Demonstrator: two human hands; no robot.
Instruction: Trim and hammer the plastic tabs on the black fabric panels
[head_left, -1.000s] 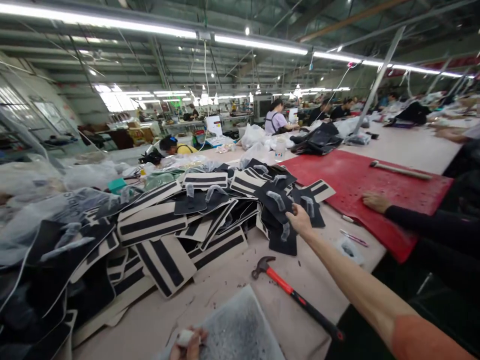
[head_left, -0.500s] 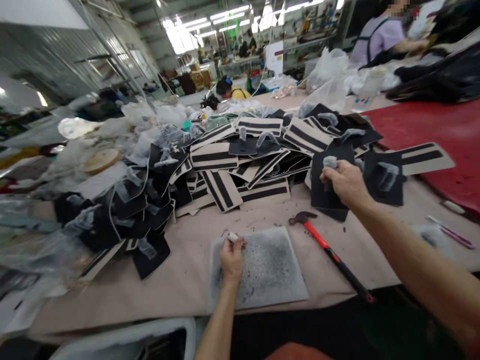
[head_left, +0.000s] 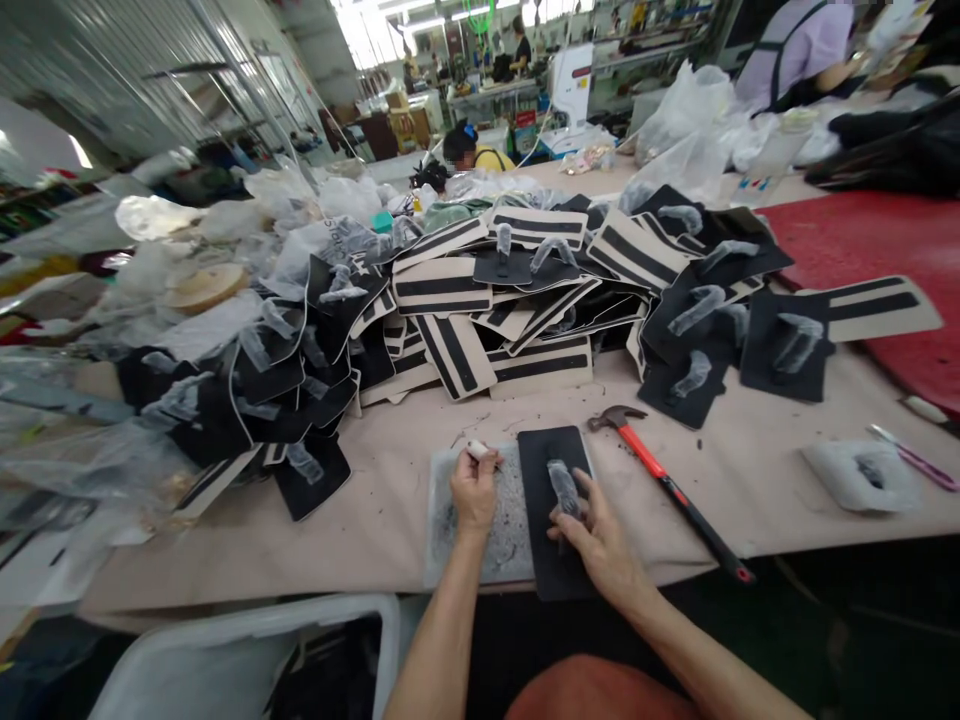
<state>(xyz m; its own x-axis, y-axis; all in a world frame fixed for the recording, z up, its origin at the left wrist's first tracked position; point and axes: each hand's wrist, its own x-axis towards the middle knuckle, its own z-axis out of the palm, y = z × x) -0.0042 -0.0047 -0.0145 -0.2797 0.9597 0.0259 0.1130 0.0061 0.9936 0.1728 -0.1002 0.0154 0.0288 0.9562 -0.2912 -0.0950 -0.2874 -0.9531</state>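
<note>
My left hand (head_left: 474,492) is closed on a small white stub (head_left: 477,450), chalk-like in look, above the speckled grey-white board (head_left: 504,550). With its fingers at the plastic-wrapped strap (head_left: 562,486) of a black rectangular panel (head_left: 546,560), my right hand (head_left: 589,520) grips that piece. The panel lies over the right side of the board, its lower end at the table edge. A claw hammer (head_left: 660,480) with a red and black handle rests to the right, apart from both hands.
A heap of similar panels (head_left: 442,288), black on one side and striped on the other, spreads across the table. A small plastic packet (head_left: 859,475) and purple-handled tool (head_left: 926,467) lie at right. Below the front edge stands a pale bin (head_left: 382,650). Co-workers sit farther back.
My right hand has come back from the pile on the right, bringing a black panel onto the board. My left hand stays over the board with the white stub. The view has shifted slightly.
</note>
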